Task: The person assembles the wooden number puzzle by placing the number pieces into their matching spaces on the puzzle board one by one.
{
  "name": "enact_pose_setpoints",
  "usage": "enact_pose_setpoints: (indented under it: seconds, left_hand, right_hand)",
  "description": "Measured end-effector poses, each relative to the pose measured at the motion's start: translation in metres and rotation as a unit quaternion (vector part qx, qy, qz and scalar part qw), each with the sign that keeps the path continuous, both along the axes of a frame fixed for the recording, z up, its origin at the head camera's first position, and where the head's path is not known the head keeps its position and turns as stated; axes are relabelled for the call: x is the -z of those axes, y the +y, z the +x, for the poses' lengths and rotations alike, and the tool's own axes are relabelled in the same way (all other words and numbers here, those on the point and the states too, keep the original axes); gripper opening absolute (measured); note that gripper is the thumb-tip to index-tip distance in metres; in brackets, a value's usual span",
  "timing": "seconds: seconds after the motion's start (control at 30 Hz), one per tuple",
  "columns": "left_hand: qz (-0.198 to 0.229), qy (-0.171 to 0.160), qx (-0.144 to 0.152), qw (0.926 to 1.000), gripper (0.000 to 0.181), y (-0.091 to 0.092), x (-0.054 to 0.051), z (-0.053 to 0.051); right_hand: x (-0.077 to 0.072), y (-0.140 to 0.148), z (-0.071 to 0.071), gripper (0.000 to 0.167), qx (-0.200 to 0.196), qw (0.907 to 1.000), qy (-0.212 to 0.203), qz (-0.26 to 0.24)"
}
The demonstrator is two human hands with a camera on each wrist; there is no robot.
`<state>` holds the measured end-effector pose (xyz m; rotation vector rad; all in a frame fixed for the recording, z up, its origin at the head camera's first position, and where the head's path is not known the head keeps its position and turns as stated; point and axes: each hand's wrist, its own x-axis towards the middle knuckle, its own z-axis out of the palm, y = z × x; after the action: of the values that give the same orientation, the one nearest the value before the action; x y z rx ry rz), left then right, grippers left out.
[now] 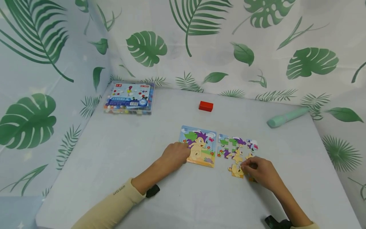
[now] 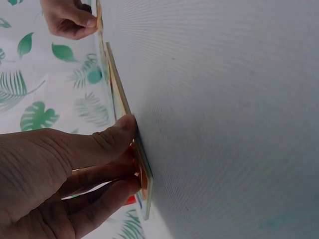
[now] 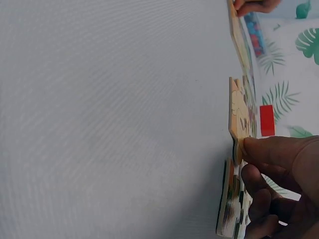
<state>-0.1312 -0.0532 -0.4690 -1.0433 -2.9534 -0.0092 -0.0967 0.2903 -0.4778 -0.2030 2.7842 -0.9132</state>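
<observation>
A square puzzle board [image 1: 203,140] with a picture of a purple-haired hedgehog lies on the white table. My left hand [image 1: 176,154] holds it at its left edge; in the left wrist view the thumb presses the near edge of the board [image 2: 124,102] and the fingers touch its face. Right of the board, several loose puzzle pieces [image 1: 237,155] lie in rough rows. Over the front row is my right hand [image 1: 263,173], thumb and index finger pinching a puzzle piece [image 1: 235,170] by its right side. Another piece [image 3: 228,199] lies partly under that hand.
A clear box [image 1: 128,98] of colored parts stands at the back left. Behind the board sits a red block [image 1: 206,106]. A mint-green cylinder [image 1: 287,117] lies at the back right. Leaf-print cloth [image 1: 206,70] rises behind the table.
</observation>
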Motion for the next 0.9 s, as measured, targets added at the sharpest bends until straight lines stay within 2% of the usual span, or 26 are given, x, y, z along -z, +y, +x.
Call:
enact_pose_setpoints:
  seconds: [0.43,0.6,0.77,0.9]
  left_hand:
    - [0.007,0.001,0.005,1.0000,0.010,-0.001,-0.002,0.000]
    - [0.005,-0.009,0.002,0.9999,0.009,0.000,-0.003,-0.001]
    - [0.001,-0.027,-0.007,0.9996,0.013,-0.002,-0.004,-0.002]
    - [0.007,-0.038,-0.008,0.9992,0.011,-0.005,0.001,-0.001]
  right_hand:
    - [0.004,0.001,0.003,0.006,-0.004,0.9987,0.044,0.025]
    - [0.000,0.001,0.002,0.006,-0.018,0.9958,0.089,0.016]
    - [-0.010,-0.022,-0.016,0.016,-0.058,0.9870,0.149,-0.009]
    - [-0.016,-0.067,-0.034,0.020,-0.113,0.9845,0.134,-0.015]
